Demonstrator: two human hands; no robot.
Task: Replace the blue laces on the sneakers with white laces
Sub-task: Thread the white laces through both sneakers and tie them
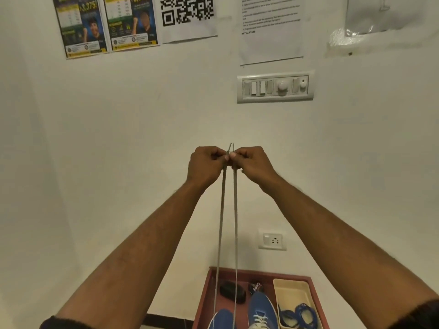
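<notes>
On the red table (pixel 204 293) one blue sneaker (pixel 261 309) already has white laces, and both hands, left hand (pixel 206 163) and right hand (pixel 252 163), pinch the white lace (pixel 235 222) ends together up high to even them, so tying probably comes next.

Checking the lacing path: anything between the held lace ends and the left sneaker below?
Nothing visible. The left hand and right hand pinch the white lace ends together high up; both strands hang straight down to the left sneaker, free of the brush and the tray of blue laces.
</notes>
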